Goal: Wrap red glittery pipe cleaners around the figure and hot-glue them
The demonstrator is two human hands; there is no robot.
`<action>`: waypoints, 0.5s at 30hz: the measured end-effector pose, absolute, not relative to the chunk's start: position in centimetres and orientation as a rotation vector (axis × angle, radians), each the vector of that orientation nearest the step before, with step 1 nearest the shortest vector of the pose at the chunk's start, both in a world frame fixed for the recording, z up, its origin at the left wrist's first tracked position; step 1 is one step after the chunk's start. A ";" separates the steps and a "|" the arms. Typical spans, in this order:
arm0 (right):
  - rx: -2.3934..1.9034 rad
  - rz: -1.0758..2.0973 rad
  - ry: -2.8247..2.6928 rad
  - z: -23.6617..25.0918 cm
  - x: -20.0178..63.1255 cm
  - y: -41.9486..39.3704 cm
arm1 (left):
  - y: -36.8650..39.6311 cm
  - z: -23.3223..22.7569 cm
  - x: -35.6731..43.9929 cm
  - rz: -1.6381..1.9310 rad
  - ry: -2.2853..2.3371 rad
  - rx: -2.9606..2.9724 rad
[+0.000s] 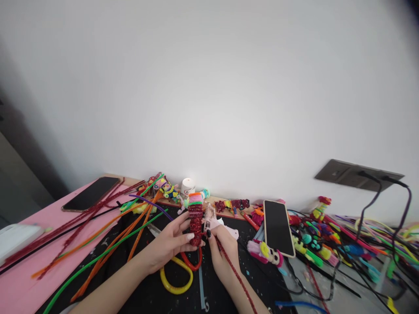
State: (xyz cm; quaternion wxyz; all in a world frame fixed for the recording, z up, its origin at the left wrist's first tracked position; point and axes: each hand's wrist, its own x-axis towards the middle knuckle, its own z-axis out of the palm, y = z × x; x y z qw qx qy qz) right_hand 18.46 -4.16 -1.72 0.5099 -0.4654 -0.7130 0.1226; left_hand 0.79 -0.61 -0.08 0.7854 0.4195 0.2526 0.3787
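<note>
My left hand (170, 245) is closed around a dark red wrapped pipe-cleaner figure (195, 220), held upright, with pink, green and orange bands near its top. Close beside it, my right hand (224, 248) pinches a dark red glittery pipe cleaner (236, 274) near the figure's lower end. The free length of that pipe cleaner trails down over my right wrist. Beneath the hands lie scissors with a yellow handle loop (176, 291) and a red one. Behind my right fingers is a pale glue gun (214, 221), partly hidden.
Orange, green and dark red pipe cleaners (108, 248) spread across the left. A phone (91, 194) lies on the pink surface (22, 288); another phone (279, 227) is to the right. A white paper cup (187, 186) stands by the wall. Cables hang from the wall socket (356, 174) over cluttered pipe-cleaner pieces.
</note>
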 end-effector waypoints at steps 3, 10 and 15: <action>-1.120 0.291 -1.726 -1.7 18.5 -4.1 | -0.6 0.0 0.8 0.808 0.520 0.901; -1.114 0.300 -1.729 -1.6 18.4 -4.1 | -0.7 0.0 0.7 0.788 0.491 0.894; -1.111 0.278 -1.734 -1.4 18.3 -4.2 | -0.6 0.2 0.8 0.780 0.481 0.889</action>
